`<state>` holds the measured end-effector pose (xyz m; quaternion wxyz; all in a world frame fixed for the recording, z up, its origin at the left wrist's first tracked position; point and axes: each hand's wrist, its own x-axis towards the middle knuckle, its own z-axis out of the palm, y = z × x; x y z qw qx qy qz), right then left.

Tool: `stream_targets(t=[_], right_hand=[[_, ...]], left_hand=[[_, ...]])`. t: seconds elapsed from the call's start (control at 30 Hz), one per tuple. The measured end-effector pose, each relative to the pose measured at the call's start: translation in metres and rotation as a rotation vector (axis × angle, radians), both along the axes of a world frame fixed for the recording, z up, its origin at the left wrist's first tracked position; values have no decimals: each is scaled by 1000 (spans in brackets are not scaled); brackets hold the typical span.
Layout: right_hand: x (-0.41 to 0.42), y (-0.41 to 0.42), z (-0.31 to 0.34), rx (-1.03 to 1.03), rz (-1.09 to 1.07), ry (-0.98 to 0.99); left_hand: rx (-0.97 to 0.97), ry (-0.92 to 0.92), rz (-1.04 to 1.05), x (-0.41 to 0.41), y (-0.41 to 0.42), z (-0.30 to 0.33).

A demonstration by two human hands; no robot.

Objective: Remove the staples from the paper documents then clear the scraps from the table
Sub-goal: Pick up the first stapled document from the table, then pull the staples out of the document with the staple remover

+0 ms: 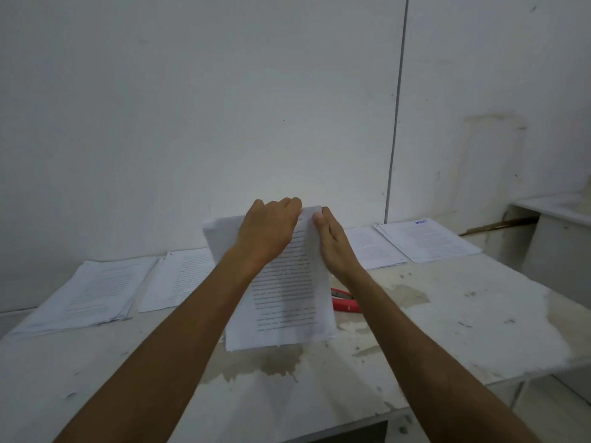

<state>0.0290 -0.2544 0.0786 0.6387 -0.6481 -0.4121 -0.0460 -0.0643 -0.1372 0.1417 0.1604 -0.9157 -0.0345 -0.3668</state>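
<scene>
A printed paper document (284, 302) is raised off the table, tilted up towards the wall, its lower edge hanging just above the tabletop. My left hand (268, 231) grips its top edge, fingers curled over the top right corner. My right hand (332, 241) lies along the right side of the sheets, its thumb pinching the same corner. A staple is not visible under the fingers. A red staple remover (343, 300) lies on the table behind the document's right edge, partly hidden by my right forearm.
The worn white table (447, 330) has stains and small dark specks. Paper stacks lie along the back: one far left (92, 292), one behind my left arm (179, 279), two at the right (374, 247) (428, 239). A white counter (559, 215) stands far right.
</scene>
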Motion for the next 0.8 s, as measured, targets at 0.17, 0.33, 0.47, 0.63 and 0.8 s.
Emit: stream_targets(t=[0.17, 0.33, 0.47, 0.63, 0.8], right_hand=[[38, -26, -30, -285, -37, 29], [63, -36, -89, -956, -155, -149], [68, -39, -104, -1058, -267, -226], [67, -42, -105, -1075, -200, -321], [77, -56, -76, -964, -174, -231]], left_hand=[[18, 40, 9, 5, 2, -9], [5, 51, -9, 9, 9, -11], [-66, 54, -62, 13, 14, -11], [-82, 89, -68, 17, 20, -9], [-94, 130, -72, 16, 23, -1]])
